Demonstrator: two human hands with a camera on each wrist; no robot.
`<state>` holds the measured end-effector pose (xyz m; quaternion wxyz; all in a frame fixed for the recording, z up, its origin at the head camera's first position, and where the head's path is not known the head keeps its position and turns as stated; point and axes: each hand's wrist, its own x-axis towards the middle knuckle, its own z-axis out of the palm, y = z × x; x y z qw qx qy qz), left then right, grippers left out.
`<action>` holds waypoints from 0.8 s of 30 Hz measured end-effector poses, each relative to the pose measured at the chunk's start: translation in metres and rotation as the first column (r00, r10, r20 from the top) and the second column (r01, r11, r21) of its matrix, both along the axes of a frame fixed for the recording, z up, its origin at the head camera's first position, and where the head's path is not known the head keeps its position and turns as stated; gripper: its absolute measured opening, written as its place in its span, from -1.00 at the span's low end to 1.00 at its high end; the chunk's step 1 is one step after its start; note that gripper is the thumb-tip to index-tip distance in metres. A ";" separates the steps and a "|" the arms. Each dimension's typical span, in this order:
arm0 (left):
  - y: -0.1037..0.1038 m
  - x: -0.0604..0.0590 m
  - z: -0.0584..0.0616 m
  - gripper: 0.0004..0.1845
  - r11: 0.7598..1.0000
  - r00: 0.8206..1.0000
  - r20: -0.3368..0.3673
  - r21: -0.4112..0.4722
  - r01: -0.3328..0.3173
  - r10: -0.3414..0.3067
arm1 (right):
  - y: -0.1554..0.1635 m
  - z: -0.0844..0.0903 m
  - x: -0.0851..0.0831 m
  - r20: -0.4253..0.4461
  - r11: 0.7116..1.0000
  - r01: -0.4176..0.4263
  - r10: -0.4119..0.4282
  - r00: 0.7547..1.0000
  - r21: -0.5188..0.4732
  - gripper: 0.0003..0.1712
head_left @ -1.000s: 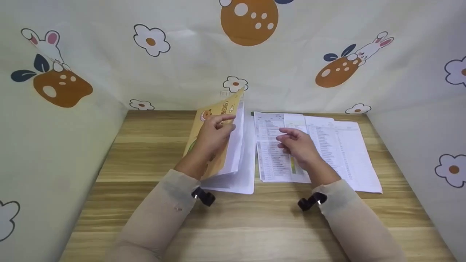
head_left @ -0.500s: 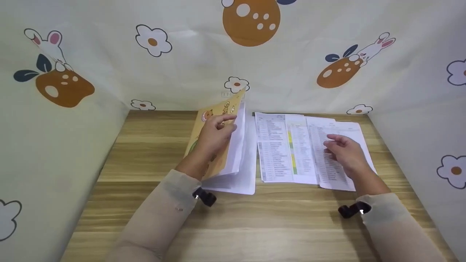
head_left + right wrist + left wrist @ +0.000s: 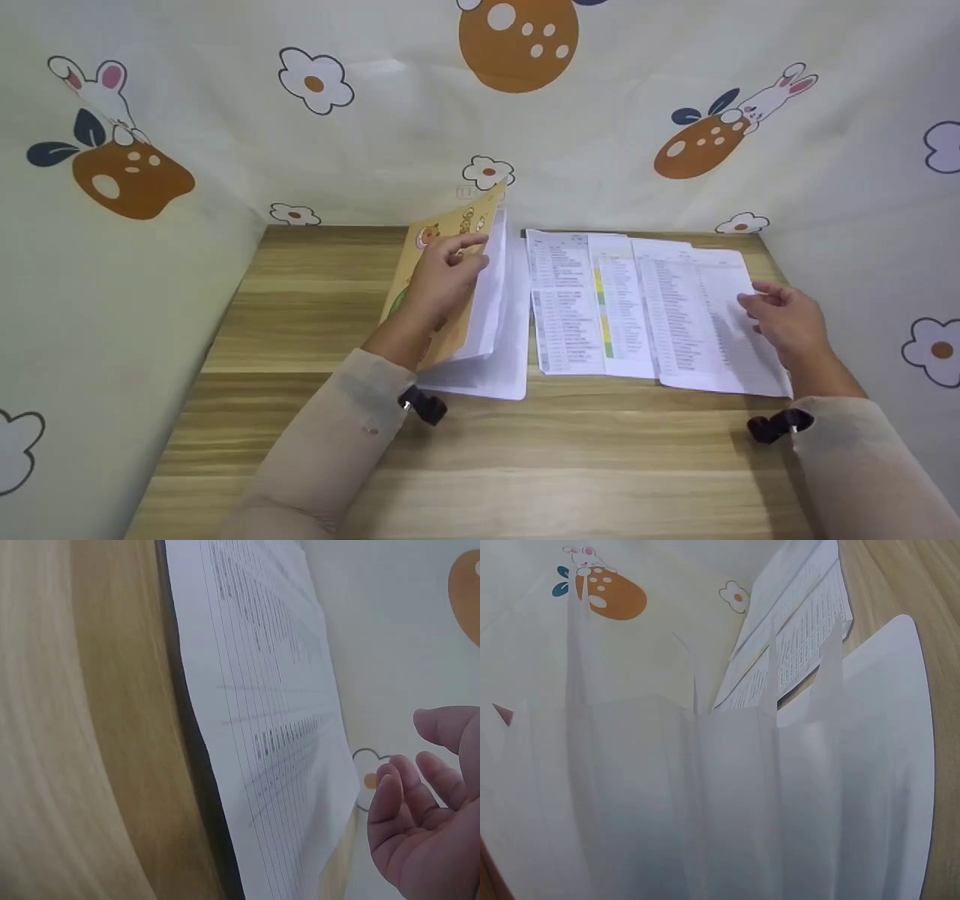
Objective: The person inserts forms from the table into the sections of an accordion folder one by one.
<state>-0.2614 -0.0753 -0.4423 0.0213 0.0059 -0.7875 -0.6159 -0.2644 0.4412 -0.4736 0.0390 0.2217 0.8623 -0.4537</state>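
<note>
My left hand (image 3: pixel 442 281) pinches the edge of the yellow, cartoon-printed cover (image 3: pixel 450 221) of an expanding file folder, holding it partly raised. Inside, the left wrist view shows several whitish translucent pockets (image 3: pixel 727 802). To the folder's right lie overlapping printed sheets: one with grey-shaded rows (image 3: pixel 562 322), one with yellow and green cells (image 3: pixel 622 300), and a wide portion with columns of text (image 3: pixel 679 330) at the right. By the right edge of these papers, my right hand (image 3: pixel 795 322) has its fingers loosely bent, and nothing shows between them in the right wrist view.
A wooden tabletop (image 3: pixel 525 465) runs under everything. Cream sheeting (image 3: pixel 375 150) printed with flowers, rabbits and orange fruit encloses the back and both sides. The raised folder cover reaches up in front of the back sheeting.
My right hand has moved rightward across the sheets, from over the left ones to the far right edge. My left hand keeps its hold on the folder cover and stays in place.
</note>
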 end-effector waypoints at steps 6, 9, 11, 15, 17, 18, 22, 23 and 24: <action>0.001 0.000 0.001 -0.56 1.000 1.000 0.008 -0.015 -0.016 0.016 | 0.019 -0.002 -0.001 0.059 0.999 0.012 -0.015 0.998 0.050 -0.09; 0.001 0.000 0.002 -0.58 1.000 1.000 0.011 -0.015 -0.020 0.020 | 0.026 -0.006 -0.003 0.098 0.996 0.012 -0.021 0.995 0.088 -0.06; 0.001 0.001 0.002 -0.59 1.000 1.000 0.013 -0.017 -0.021 0.021 | 0.029 -0.008 -0.004 0.121 0.994 0.013 -0.025 0.992 0.106 -0.03; 0.002 0.001 0.001 -0.59 1.000 1.000 0.015 -0.015 -0.022 0.023 | 0.032 -0.011 -0.007 0.162 0.992 0.008 -0.028 0.986 0.123 0.01; 0.002 0.001 0.001 -0.60 1.000 1.000 0.020 -0.011 -0.021 0.021 | 0.032 -0.013 -0.008 0.178 0.991 -0.001 -0.022 0.984 0.131 0.02; 0.002 0.001 0.001 -0.59 1.000 1.000 0.020 -0.010 -0.019 0.019 | 0.032 -0.014 -0.009 0.185 0.991 -0.006 -0.019 0.983 0.134 0.02; 0.000 0.001 0.000 -0.56 1.000 1.000 -0.017 0.014 0.024 -0.024 | 0.033 -0.016 -0.011 0.202 0.988 -0.046 0.015 0.979 0.151 0.10; 0.000 0.001 0.000 -0.55 0.999 0.999 -0.028 0.018 0.033 -0.032 | 0.032 -0.017 -0.012 0.207 0.987 -0.056 0.023 0.978 0.153 0.12; 0.000 0.001 -0.001 -0.55 0.999 0.999 -0.037 0.020 0.037 -0.036 | 0.032 -0.017 -0.012 0.214 0.984 -0.071 0.034 0.976 0.165 0.13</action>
